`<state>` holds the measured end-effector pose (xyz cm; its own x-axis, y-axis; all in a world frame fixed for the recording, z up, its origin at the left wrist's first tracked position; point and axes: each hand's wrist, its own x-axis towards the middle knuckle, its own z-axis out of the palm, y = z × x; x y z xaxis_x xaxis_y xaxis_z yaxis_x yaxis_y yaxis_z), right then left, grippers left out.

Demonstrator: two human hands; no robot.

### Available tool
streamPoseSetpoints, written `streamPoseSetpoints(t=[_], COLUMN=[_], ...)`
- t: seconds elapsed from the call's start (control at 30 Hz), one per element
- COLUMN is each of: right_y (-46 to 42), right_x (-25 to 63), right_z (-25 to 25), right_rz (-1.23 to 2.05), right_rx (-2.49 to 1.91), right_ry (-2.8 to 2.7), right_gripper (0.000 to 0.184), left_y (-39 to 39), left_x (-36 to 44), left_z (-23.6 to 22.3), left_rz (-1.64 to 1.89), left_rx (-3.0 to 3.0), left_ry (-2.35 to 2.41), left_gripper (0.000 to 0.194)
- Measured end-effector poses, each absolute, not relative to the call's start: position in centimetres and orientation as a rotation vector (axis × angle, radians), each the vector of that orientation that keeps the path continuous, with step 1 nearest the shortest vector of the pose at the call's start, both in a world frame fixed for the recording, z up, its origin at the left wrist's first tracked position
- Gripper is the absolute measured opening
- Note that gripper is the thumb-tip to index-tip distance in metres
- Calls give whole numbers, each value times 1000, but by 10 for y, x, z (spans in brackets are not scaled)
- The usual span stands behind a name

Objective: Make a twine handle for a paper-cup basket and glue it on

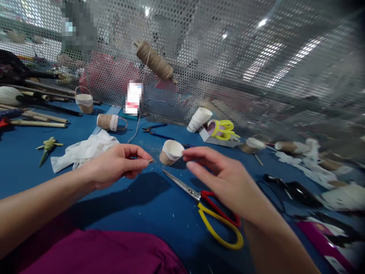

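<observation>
My left hand (122, 165) pinches a tiny brown bit between thumb and fingertips, too small to name. To its right a paper cup (170, 154) wrapped in burlap, with white lace round its rim, stands upright on the blue table. My right hand (212, 167) is beside the cup's right side, thumb and fingers apart with nothing between them; whether a fingertip touches the rim I cannot tell. Below this hand lie large scissors (196, 196) with one red and one yellow handle, blades nearly closed and pointing at the cup.
White lace (88, 148) is heaped at left near two burlap baskets with handles. Pliers (158, 131) lie behind the cup. Stacked paper cups (199, 118) and a box (218, 140) with yellow scissors stand behind right. A twine spool (155, 61) hangs on the mesh panel. A glue gun (299, 192) lies right.
</observation>
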<state>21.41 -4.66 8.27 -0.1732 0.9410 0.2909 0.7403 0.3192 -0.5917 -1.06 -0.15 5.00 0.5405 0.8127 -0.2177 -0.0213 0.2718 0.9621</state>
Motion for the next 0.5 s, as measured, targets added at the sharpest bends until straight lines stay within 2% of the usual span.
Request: streamPoseSetpoints(t=[0.17, 0.5], right_y=[-38, -33], right_x=[181, 175], right_z=[71, 56], right_rz=[833, 1112], right_rx=[-1328, -1215], right_ry=[-1955, -1800], right_gripper=[20, 17], left_y=[-3, -1], left_x=[-8, -5], left_z=[47, 41], left_rz=[623, 603], left_rx=[1162, 1111], left_ry=[811, 785], left_gripper=[15, 10])
